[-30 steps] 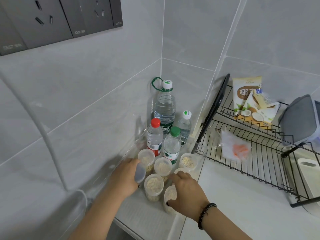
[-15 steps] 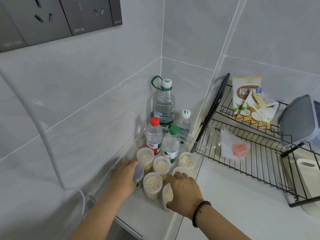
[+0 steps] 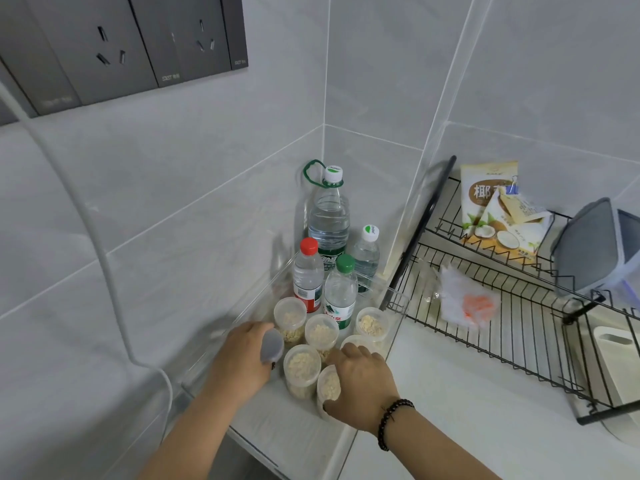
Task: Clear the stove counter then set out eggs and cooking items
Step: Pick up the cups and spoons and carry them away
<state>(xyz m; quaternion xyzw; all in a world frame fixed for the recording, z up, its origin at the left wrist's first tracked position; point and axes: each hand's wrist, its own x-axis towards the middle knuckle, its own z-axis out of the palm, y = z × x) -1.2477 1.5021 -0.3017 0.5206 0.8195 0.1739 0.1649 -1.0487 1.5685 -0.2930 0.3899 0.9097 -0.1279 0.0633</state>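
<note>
Head view: right hand (image 3: 363,386) covers a tilted cup (image 3: 329,389); contents indistinct.

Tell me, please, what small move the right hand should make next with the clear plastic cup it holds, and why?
Probably set it upright. The right hand grips a tilted clear plastic cup of beige granules, while the neighbouring cups stand upright in the clear tray. The left hand holds a grey lid.

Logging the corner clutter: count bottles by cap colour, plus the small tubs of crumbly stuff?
White-capped bottles: 2 (tall one, short one)
Red-capped bottle: 1
Green-capped bottle: 1
Small tubs: 6 visible ()
Total: 10
</note>
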